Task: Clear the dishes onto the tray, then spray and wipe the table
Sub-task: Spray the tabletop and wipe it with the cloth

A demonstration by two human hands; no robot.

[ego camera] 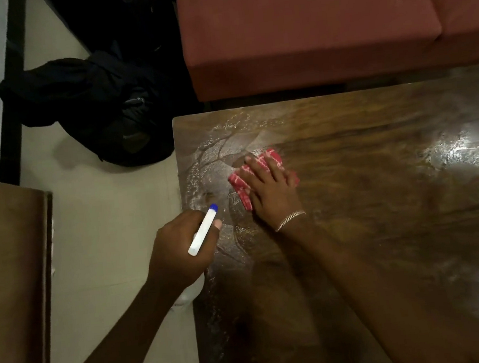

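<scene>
A dark wooden table (381, 196) fills the right half of the head view, wet and streaked with spray near its far left corner. My right hand (271, 189) presses flat on a red and white patterned cloth (243, 184) lying on that wet patch. My left hand (180, 246) grips a white spray bottle (203, 231) with a blue nozzle tip, held at the table's left edge and pointing toward the wet area. The bottle's body is mostly hidden under my hand. No dishes or tray are in view.
A red-brown sofa (304, 26) stands just beyond the table's far edge. A black bag (100, 107) lies on the pale floor to the left. Another brown wooden surface (9, 279) sits at the left edge, across a strip of floor.
</scene>
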